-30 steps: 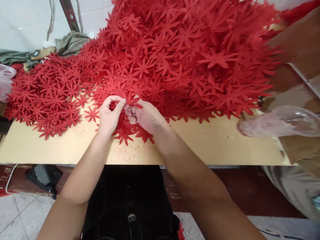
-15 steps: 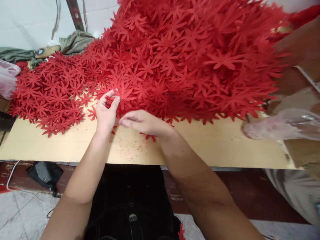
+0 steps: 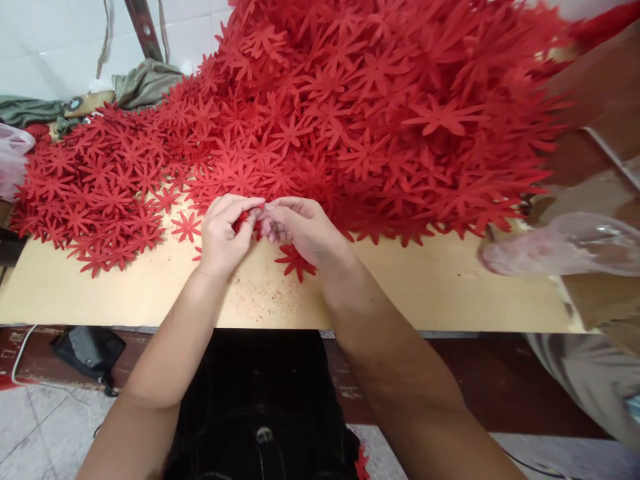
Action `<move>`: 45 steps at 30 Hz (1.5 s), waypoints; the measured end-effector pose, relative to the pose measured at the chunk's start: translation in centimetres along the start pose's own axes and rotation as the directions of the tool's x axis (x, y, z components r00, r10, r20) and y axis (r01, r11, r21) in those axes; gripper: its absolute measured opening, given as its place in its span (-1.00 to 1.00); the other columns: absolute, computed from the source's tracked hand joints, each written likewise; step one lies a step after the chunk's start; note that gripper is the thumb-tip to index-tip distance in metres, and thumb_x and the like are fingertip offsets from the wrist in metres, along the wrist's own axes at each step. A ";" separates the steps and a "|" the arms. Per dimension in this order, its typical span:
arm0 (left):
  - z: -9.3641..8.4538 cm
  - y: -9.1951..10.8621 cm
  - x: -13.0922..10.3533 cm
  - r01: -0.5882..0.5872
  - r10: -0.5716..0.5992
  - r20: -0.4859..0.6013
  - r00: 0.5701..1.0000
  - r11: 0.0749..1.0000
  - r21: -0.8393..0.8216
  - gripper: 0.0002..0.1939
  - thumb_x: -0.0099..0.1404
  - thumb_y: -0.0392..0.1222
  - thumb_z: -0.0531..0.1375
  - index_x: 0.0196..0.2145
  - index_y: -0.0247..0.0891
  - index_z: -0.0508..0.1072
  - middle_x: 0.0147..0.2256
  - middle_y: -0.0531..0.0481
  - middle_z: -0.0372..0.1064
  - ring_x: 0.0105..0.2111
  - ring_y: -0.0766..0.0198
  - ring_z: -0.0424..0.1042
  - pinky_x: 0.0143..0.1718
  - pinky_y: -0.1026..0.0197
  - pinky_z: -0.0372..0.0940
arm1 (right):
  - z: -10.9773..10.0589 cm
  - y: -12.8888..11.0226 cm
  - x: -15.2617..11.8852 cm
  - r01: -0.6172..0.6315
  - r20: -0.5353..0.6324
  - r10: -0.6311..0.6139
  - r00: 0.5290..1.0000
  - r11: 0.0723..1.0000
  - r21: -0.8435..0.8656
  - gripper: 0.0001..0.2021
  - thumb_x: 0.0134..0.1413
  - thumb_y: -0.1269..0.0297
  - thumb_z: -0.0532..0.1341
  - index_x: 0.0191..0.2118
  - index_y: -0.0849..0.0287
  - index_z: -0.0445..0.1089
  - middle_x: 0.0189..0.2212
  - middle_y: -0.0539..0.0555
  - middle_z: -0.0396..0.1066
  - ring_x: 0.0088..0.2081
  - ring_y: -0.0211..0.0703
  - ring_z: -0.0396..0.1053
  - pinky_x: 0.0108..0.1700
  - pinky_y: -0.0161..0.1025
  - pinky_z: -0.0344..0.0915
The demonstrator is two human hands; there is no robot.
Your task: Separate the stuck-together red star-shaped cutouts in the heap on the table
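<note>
My left hand (image 3: 225, 230) has its thumb and fingers pinched on a red petalled piece (image 3: 241, 220), mostly hidden between the hands. Against its fingertips, my right hand (image 3: 295, 223) is closed, its thumb and index finger at the edge of the same piece; what lies between them is too small to tell. Behind both hands rises a large heap of red flower-shaped pieces (image 3: 360, 120). One loose red flower (image 3: 296, 262) lies on the wooden board below my right hand, and another (image 3: 186, 227) is left of my left hand.
The pale wooden board (image 3: 425, 293) has reddish crumbs near its front edge. A clear plastic bottle or bag (image 3: 560, 247) lies at the right beside cardboard (image 3: 600, 300). A lower red heap (image 3: 100, 187) and grey cloth (image 3: 145, 83) are at the left. A black pouch (image 3: 87, 350) sits below.
My right hand has moved up and right, and its fingertips now meet those of my left hand. My left hand has shifted right and slightly down, turning inward with the red piece.
</note>
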State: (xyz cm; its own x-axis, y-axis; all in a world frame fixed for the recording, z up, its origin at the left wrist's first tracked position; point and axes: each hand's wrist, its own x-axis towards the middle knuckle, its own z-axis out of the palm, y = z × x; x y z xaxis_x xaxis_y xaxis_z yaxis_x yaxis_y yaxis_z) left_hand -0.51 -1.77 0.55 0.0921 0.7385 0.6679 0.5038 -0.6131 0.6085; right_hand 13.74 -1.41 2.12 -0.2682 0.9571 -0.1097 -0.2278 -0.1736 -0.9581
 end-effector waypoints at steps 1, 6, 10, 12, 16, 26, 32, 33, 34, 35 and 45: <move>0.0 0.0 0.0 -0.016 0.016 -0.002 1.000 1.000 0.025 -0.82 0.22 -0.30 0.14 -0.28 -0.15 0.53 -0.36 0.03 0.47 -0.33 0.29 0.37 -0.23 0.17 0.26 | 0.0 0.0 0.0 -0.005 -0.008 0.005 1.000 1.000 -0.008 -0.68 -0.23 0.04 0.37 -0.57 0.20 0.35 -0.70 -0.08 0.33 -0.69 -0.46 0.21 -0.63 -0.44 0.11; 0.1 -0.2 -0.2 0.001 0.006 -0.036 0.999 0.984 0.179 -0.82 0.21 -0.27 0.14 -0.30 -0.15 0.54 -0.46 0.02 0.36 -0.37 0.27 0.30 -0.29 0.17 0.21 | 0.1 0.0 0.0 0.019 -0.031 -0.020 0.999 0.999 -0.049 -0.72 -0.18 0.09 0.35 -0.58 0.20 0.36 -0.72 -0.09 0.32 -0.68 -0.47 0.18 -0.63 -0.44 0.11; 0.1 -0.4 -0.3 -0.009 0.016 -0.029 0.999 0.979 0.205 -0.82 0.21 -0.26 0.14 -0.29 -0.14 0.54 -0.49 0.03 0.30 -0.40 0.26 0.25 -0.31 0.16 0.18 | 0.2 -0.1 -0.1 0.030 -0.012 -0.031 0.999 0.998 -0.051 -0.73 -0.18 0.11 0.34 -0.58 0.19 0.35 -0.70 -0.10 0.32 -0.67 -0.48 0.18 -0.62 -0.44 0.11; 0.1 -0.5 -0.3 -0.020 0.025 -0.022 0.999 0.980 0.200 -0.81 0.21 -0.27 0.14 -0.28 -0.13 0.54 -0.49 0.03 0.29 -0.41 0.26 0.24 -0.32 0.16 0.18 | 0.2 -0.1 -0.1 0.029 -0.007 -0.029 1.000 0.999 -0.046 -0.73 -0.19 0.11 0.34 -0.59 0.19 0.34 -0.70 -0.11 0.32 -0.67 -0.49 0.17 -0.62 -0.44 0.10; 0.0 -0.4 -0.3 -0.029 0.035 -0.028 0.999 0.980 0.194 -0.80 0.21 -0.29 0.14 -0.27 -0.13 0.54 -0.49 0.03 0.30 -0.41 0.26 0.24 -0.32 0.16 0.18 | 0.2 -0.2 -0.1 0.028 0.011 -0.028 1.000 0.999 -0.029 -0.74 -0.22 0.13 0.36 -0.57 0.19 0.34 -0.68 -0.10 0.33 -0.66 -0.49 0.17 -0.61 -0.44 0.10; 0.1 -0.4 -0.4 -0.015 0.022 -0.030 0.999 0.977 0.212 -0.81 0.20 -0.29 0.14 -0.29 -0.14 0.54 -0.49 0.03 0.30 -0.42 0.27 0.24 -0.34 0.17 0.18 | 0.3 -0.2 -0.1 0.032 0.028 -0.032 0.999 0.999 -0.011 -0.68 -0.26 0.08 0.38 -0.58 0.19 0.31 -0.68 -0.11 0.33 -0.66 -0.49 0.17 -0.60 -0.44 0.08; 0.1 -0.5 -0.4 -0.042 0.052 -0.035 0.998 0.969 0.243 -0.82 0.22 -0.30 0.14 -0.27 -0.18 0.53 -0.50 0.05 0.28 -0.42 0.30 0.24 -0.35 0.20 0.18 | 0.1 -0.1 0.0 0.032 0.053 -0.031 0.998 0.999 -0.013 -0.70 -0.24 0.10 0.38 -0.54 0.20 0.33 -0.65 -0.10 0.35 -0.64 -0.48 0.19 -0.58 -0.44 0.10; 0.1 -0.5 -0.4 -0.044 0.054 -0.034 0.998 0.966 0.254 -0.82 0.22 -0.31 0.14 -0.27 -0.19 0.53 -0.50 0.05 0.29 -0.42 0.31 0.25 -0.35 0.20 0.18 | 0.1 -0.1 0.1 0.032 0.055 -0.032 0.998 0.999 -0.011 -0.69 -0.25 0.09 0.38 -0.54 0.20 0.33 -0.65 -0.09 0.35 -0.64 -0.48 0.19 -0.59 -0.44 0.10; 0.1 -0.5 -0.4 -0.047 0.058 -0.034 0.998 0.963 0.264 -0.81 0.22 -0.32 0.14 -0.27 -0.20 0.53 -0.50 0.05 0.29 -0.41 0.31 0.25 -0.35 0.21 0.18 | 0.1 -0.1 0.1 0.031 0.053 -0.031 0.998 0.999 -0.007 -0.68 -0.26 0.08 0.39 -0.54 0.20 0.33 -0.65 -0.09 0.35 -0.64 -0.49 0.19 -0.59 -0.44 0.09; 0.1 -0.5 -0.4 -0.051 0.063 -0.035 0.997 0.961 0.272 -0.81 0.21 -0.33 0.14 -0.27 -0.20 0.53 -0.49 0.05 0.30 -0.41 0.32 0.26 -0.35 0.22 0.18 | 0.1 -0.1 0.1 0.029 0.049 -0.029 0.998 1.000 -0.001 -0.67 -0.29 0.07 0.40 -0.55 0.21 0.33 -0.66 -0.09 0.34 -0.64 -0.49 0.18 -0.59 -0.44 0.09; 0.1 -0.4 -0.5 -0.065 0.081 -0.050 0.995 0.962 0.266 -0.81 0.21 -0.35 0.14 -0.27 -0.21 0.53 -0.49 0.05 0.32 -0.41 0.32 0.27 -0.36 0.22 0.19 | 0.3 -0.2 0.0 0.016 0.025 -0.016 1.000 0.999 0.028 -0.63 -0.40 0.06 0.44 -0.58 0.22 0.34 -0.70 -0.11 0.34 -0.67 -0.50 0.17 -0.62 -0.45 0.05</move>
State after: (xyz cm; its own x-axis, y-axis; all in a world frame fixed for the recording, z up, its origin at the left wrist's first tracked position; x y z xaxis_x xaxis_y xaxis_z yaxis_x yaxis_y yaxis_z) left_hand -0.62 -1.84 -0.05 0.0896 0.6715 0.7356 0.7071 -0.5630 0.4278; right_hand 13.47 -1.41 2.42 -0.2880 0.9536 -0.0873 -0.2581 -0.1651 -0.9519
